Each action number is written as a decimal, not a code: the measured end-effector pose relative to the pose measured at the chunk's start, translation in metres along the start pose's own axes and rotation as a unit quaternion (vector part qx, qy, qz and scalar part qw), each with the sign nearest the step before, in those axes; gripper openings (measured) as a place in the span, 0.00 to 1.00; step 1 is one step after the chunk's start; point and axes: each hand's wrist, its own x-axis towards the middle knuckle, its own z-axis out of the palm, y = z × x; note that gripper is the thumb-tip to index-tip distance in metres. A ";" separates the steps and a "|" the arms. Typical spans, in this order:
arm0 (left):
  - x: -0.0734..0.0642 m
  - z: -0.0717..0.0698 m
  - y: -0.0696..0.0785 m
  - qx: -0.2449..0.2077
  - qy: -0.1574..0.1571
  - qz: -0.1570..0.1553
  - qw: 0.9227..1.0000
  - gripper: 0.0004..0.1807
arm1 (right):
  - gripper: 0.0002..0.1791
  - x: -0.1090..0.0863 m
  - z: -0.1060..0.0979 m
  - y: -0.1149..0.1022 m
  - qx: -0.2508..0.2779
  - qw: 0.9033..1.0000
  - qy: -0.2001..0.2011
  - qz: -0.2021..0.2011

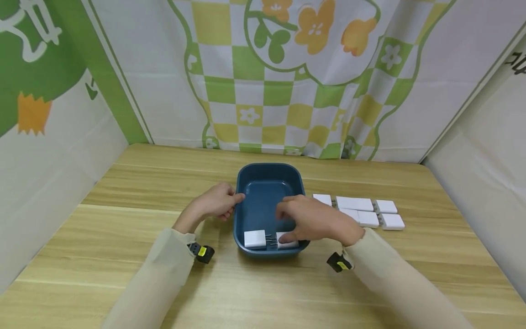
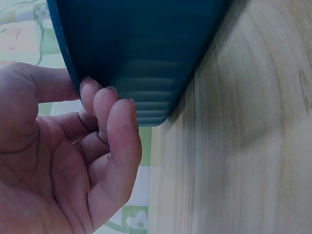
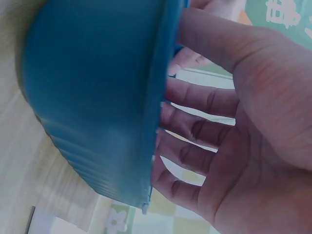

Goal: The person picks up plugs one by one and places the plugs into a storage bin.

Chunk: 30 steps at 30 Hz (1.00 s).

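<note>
A dark blue plastic bin (image 1: 263,201) stands on the table. My left hand (image 1: 219,201) pinches its left rim, thumb over the edge and curled fingers (image 2: 122,131) against the outer wall. Over the bin's right rim reaches my right hand (image 1: 314,219), thumb and fingers (image 3: 192,126) spread apart inside. Its thumb lies over a white charger plug (image 1: 287,242) at the bin's near end. Beside that plug lies another white charger plug (image 1: 255,239), their prongs facing each other. In the right wrist view the bin wall hides the fingertips and both plugs.
Several more white charger plugs (image 1: 386,207) lie in two rows on the wooden table (image 1: 164,178), right of the bin. My right forearm is close to them. A patterned curtain (image 1: 279,105) hangs behind the table, with fabric walls at both sides.
</note>
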 end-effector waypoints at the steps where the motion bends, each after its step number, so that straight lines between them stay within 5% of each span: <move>1: 0.000 0.000 0.000 0.000 0.000 0.000 1.000 0.25 | 0.24 -0.001 -0.001 0.000 0.004 1.000 0.003 0.002; 30: 0.000 0.000 -0.001 -0.009 0.001 -0.002 1.000 0.25 | 0.24 -0.025 -0.005 0.022 0.091 0.986 0.139 0.023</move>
